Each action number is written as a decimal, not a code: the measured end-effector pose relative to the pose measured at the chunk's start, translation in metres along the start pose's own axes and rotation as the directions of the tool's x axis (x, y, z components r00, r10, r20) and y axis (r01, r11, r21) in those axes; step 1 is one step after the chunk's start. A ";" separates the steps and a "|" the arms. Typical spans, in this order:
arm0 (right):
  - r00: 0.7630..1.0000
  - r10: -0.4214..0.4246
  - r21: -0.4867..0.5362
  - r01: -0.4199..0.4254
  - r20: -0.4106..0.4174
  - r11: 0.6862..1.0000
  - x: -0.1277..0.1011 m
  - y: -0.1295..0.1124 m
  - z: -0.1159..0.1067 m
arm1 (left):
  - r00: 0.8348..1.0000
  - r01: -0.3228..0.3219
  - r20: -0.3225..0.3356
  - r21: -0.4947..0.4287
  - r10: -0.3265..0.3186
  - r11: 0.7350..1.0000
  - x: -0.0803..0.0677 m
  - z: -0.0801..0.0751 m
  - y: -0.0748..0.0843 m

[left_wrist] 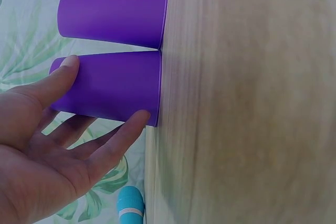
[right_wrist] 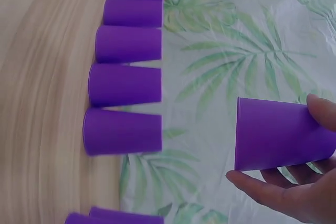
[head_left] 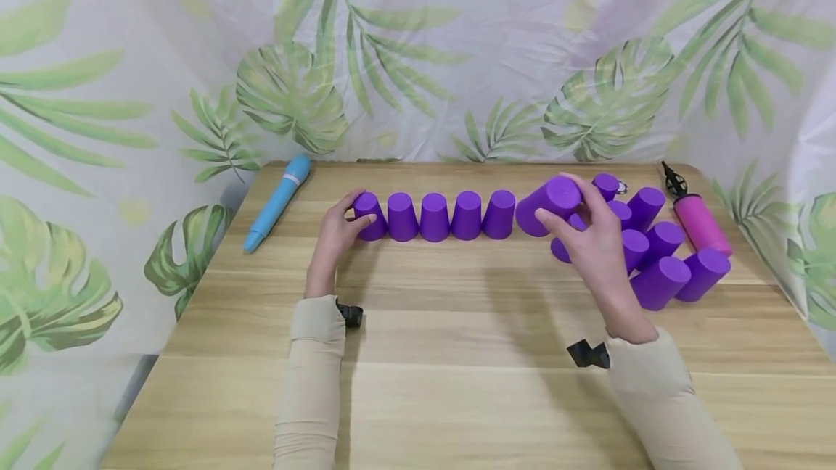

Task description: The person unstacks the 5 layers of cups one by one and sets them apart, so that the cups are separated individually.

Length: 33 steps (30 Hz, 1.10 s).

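Beige sleeves (head_left: pixel 313 368), blk wrist cams (head_left: pixel 588 354)

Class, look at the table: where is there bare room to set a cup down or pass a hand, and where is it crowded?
Free: the wide front of the table around both sleeves, and the strip between the blue pen and the row of cups. Crowded: the right end, where the loose cups pile against the pink pump, beside the right hand holding a cup. The left hand touches the row's end.
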State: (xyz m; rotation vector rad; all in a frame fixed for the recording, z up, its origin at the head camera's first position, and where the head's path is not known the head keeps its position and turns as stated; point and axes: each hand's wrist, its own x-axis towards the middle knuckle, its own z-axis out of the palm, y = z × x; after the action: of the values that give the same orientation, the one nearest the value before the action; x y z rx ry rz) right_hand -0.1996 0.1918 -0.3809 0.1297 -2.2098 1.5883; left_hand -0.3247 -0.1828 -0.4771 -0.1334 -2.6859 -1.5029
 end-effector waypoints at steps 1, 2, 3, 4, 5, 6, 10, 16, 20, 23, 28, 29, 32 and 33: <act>1.000 0.013 -0.015 -0.013 -0.014 1.000 -0.002 0.001 -0.005 | 1.000 0.002 0.001 -0.005 -0.002 1.000 0.000 0.000 0.000; 0.999 0.025 -0.027 -0.026 -0.032 0.999 -0.004 0.002 -0.010 | 1.000 0.002 0.001 -0.011 -0.002 1.000 0.000 0.000 0.000; 0.998 0.042 -0.035 -0.044 -0.052 0.998 -0.006 0.003 -0.015 | 1.000 0.000 0.000 -0.016 0.000 1.000 0.000 -0.001 0.001; 0.995 0.064 -0.045 -0.068 -0.073 0.997 -0.009 0.005 -0.021 | 1.000 -0.003 -0.001 -0.021 0.003 1.000 0.000 -0.001 0.001; 0.992 0.093 -0.055 -0.098 -0.089 0.994 -0.012 0.006 -0.026 | 1.000 -0.008 -0.002 -0.024 0.008 1.000 -0.001 -0.001 0.002; 0.987 0.123 -0.068 -0.131 -0.108 0.989 -0.015 0.008 -0.031 | 1.000 -0.015 -0.012 -0.020 0.015 1.000 -0.001 -0.001 0.003; 0.963 0.230 -0.126 -0.248 -0.140 0.961 -0.027 0.021 -0.047 | 0.999 -0.025 -0.021 -0.019 0.024 1.000 -0.001 -0.002 0.006; 0.947 0.299 -0.183 -0.317 -0.117 0.931 -0.039 0.053 -0.053 | 1.000 -0.009 -0.003 -0.011 0.009 1.000 0.001 -0.002 0.002; 0.941 0.323 -0.211 -0.337 -0.099 0.918 -0.044 0.073 -0.051 | 1.000 0.004 0.007 0.005 -0.004 1.000 0.002 0.000 0.001; 0.933 0.343 -0.244 -0.359 -0.106 0.901 -0.045 0.081 -0.050 | 1.000 0.012 0.012 0.014 -0.012 1.000 0.001 0.001 0.001; 0.930 0.351 -0.263 -0.368 -0.110 0.892 -0.044 0.087 -0.051 | 1.000 0.019 0.013 0.003 -0.019 1.000 0.000 0.001 0.002; 0.931 0.349 -0.267 -0.365 -0.107 0.892 -0.043 0.087 -0.052 | 1.000 0.019 0.011 0.000 -0.019 1.000 0.000 0.001 0.001; 0.935 0.343 -0.276 -0.354 -0.087 0.894 -0.041 0.089 -0.053 | 1.000 0.015 0.008 0.004 -0.015 1.000 0.000 0.000 0.001; 0.936 0.343 -0.284 -0.352 -0.082 0.892 -0.041 0.090 -0.053 | 1.000 0.015 0.008 0.007 -0.015 1.000 0.001 0.000 0.001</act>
State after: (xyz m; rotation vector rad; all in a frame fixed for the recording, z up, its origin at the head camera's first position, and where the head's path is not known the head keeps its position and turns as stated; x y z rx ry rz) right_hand -0.1754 0.2654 -0.4623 -0.3967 -2.5204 1.3875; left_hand -0.3254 -0.1822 -0.4763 -0.1195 -2.7042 -1.4998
